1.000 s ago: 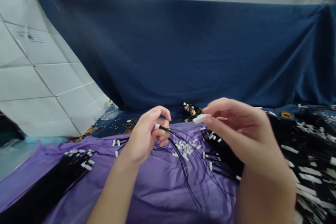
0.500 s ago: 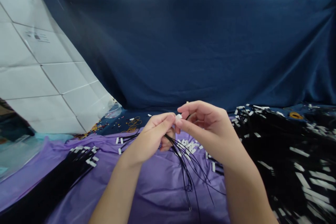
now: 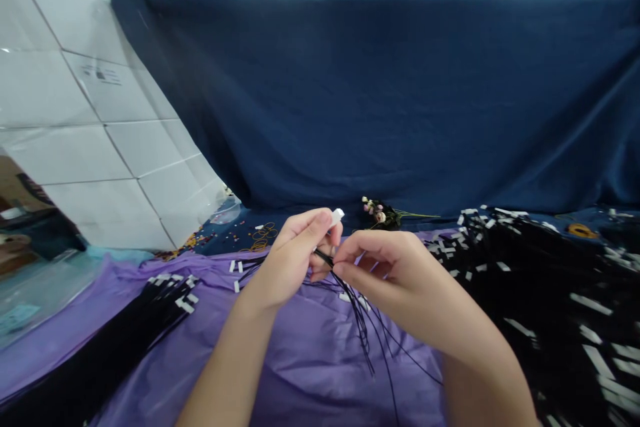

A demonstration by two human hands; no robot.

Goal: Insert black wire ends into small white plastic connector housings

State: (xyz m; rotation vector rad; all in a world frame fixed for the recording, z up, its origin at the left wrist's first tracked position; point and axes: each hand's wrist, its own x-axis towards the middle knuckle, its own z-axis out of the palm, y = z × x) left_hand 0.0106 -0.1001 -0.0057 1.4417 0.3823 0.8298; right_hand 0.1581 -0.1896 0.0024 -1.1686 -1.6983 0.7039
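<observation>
My left hand [image 3: 290, 257] is closed, with a small white tag [image 3: 338, 215] jutting out between thumb and forefinger. A bunch of thin black cords [image 3: 360, 320] also runs through its curled fingers and hangs down to the right. Just beside it, my right hand [image 3: 395, 273] is closed in a pinch on those cords where they leave the left hand. Its lower fingers are partly hidden. Under both hands lies a purple sheet [image 3: 310, 360], with a few loose white tags [image 3: 345, 297] behind the cords.
A bundle of black cords with white tags [image 3: 120, 330] lies at left, and a large heap of tagged black cords [image 3: 510, 280] at right. Artificial flowers [image 3: 381, 213] lie before the blue cloth [image 3: 380, 100]. White boxes [image 3: 75, 147] are stacked at left.
My right hand has let go of the white tag and moved down to the black cords. The tag stays in my left hand. The view has shifted slightly, and the flowers now show.
</observation>
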